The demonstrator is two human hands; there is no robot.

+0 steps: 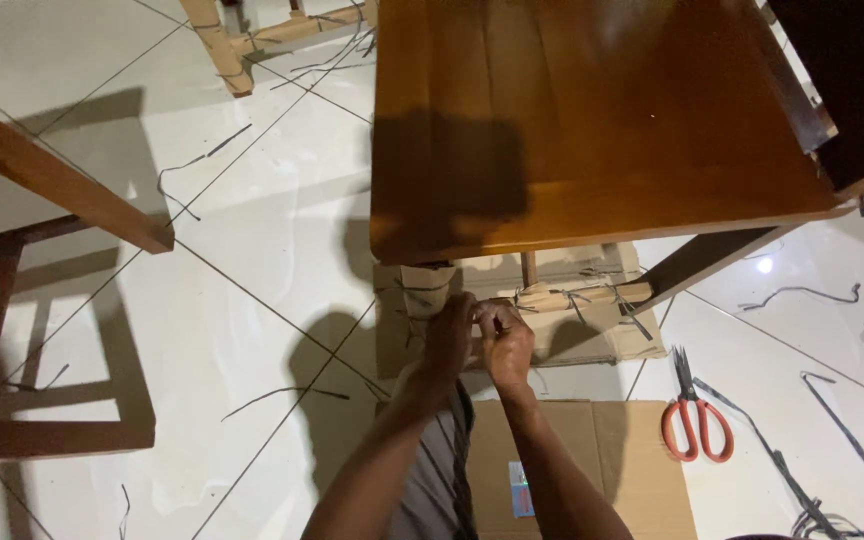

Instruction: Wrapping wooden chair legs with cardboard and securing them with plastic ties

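Note:
A brown wooden chair seat [592, 110] fills the upper middle. Below its front edge, the chair leg [424, 285] and crossbar [577, 298] are wrapped in brown cardboard bound with thin dark straps. My left hand [449, 335] and my right hand [505, 345] meet close together at the wrapped crossbar just right of the leg. Their fingers are pinched on a dark strap there. The exact grip is hidden between the two hands.
Orange-handled scissors [694, 418] lie on the white tiled floor at the right. A flat cardboard sheet [592, 465] lies under my forearms. Another wooden chair frame [22, 260] stands at the left. Loose dark strap pieces [802, 293] litter the floor.

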